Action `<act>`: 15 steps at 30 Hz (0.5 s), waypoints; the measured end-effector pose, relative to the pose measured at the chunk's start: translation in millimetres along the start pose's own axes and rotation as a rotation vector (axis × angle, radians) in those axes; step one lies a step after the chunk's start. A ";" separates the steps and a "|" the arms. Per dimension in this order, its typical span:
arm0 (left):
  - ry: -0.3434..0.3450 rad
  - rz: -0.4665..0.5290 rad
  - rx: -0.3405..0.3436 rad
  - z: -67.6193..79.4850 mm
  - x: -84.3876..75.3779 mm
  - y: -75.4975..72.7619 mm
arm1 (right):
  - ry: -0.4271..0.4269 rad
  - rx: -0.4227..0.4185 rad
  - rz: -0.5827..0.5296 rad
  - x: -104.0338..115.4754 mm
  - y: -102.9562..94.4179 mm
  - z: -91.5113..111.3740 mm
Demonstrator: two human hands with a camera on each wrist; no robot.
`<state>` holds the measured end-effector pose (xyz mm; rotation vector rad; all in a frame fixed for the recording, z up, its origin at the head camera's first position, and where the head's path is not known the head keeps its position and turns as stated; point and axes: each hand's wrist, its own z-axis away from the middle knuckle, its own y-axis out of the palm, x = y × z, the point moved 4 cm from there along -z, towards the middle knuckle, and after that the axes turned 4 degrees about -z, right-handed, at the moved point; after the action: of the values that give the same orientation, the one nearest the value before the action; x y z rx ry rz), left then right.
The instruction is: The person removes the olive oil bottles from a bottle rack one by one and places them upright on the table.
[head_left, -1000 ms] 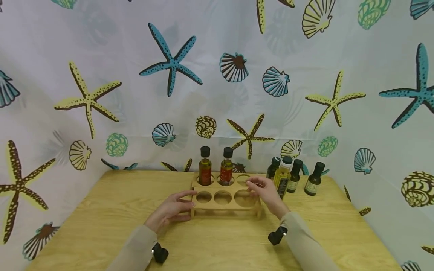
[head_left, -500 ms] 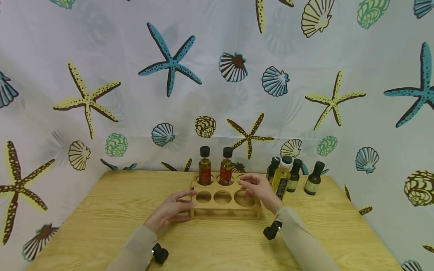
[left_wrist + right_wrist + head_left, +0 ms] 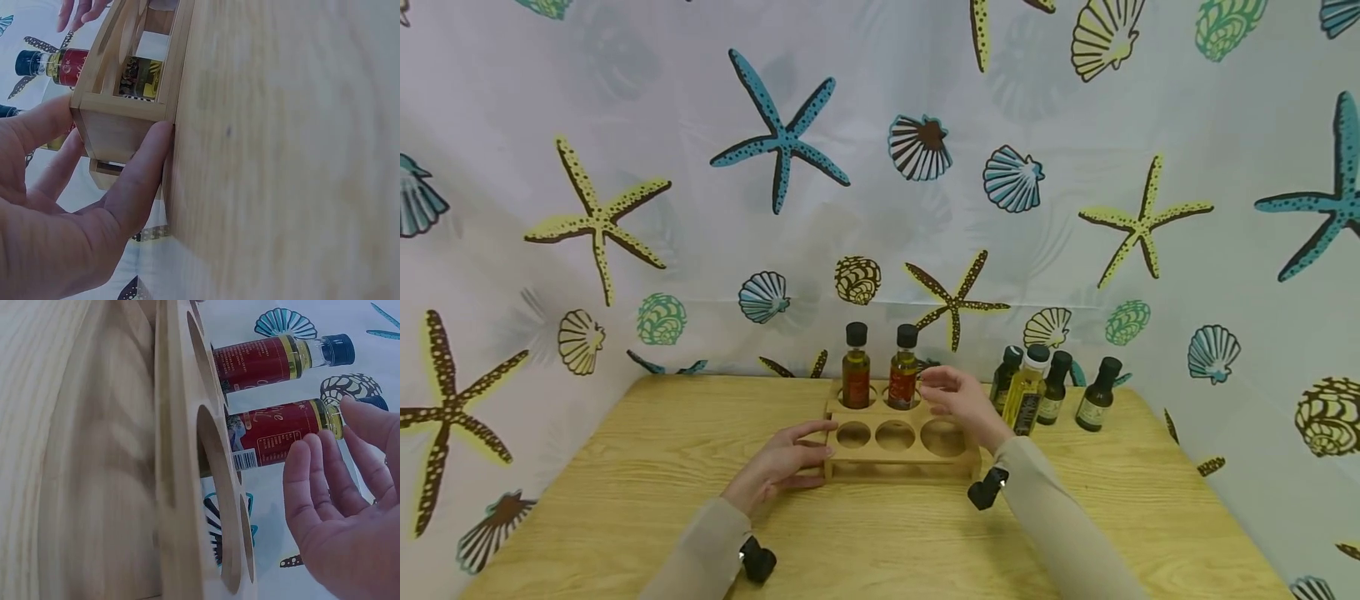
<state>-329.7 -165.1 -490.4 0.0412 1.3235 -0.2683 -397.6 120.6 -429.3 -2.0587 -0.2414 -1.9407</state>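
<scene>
A wooden two-tier rack [image 3: 880,456] with round holes stands on the table. Two oil bottles with red labels and black caps occupy its back row: a left bottle [image 3: 856,383] and a middle bottle [image 3: 903,379]. My left hand [image 3: 778,467] rests spread fingertips against the rack's left end panel [image 3: 115,131]. Over the rack's back right hole, largely covering it, is my right hand [image 3: 962,404], fingers loosely bent and holding nothing. In the right wrist view its fingertips [image 3: 299,456] overlap the middle bottle's label and neck. The front-row holes hold no bottles.
Right of the rack stand a yellow oil bottle [image 3: 1024,396] with a white cap and several dark bottles, among them the rightmost one [image 3: 1096,398]. A patterned curtain [image 3: 880,208] hangs directly behind the wooden table [image 3: 700,442].
My right hand has moved left and slightly away from me, from the rack's right edge toward the middle bottle. My left hand stays at the rack's left end.
</scene>
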 end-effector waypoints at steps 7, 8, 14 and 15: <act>0.004 -0.004 0.005 1.0 -0.9 1.4 | -0.028 -0.031 -0.013 4.1 3.9 -11.0; 0.003 -0.006 0.006 1.4 -1.2 1.3 | -0.032 -0.041 -0.018 4.4 4.7 -12.6; 0.004 -0.018 0.010 2.5 -3.7 1.5 | -0.046 -0.080 -0.004 4.5 7.5 -21.4; 0.004 -0.019 0.010 2.5 -4.0 1.9 | -0.046 -0.081 0.000 3.7 7.7 -22.7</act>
<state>-327.8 -163.1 -486.3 0.0379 1.3273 -0.2907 -416.3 105.6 -425.5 -2.1567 -0.1750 -1.9345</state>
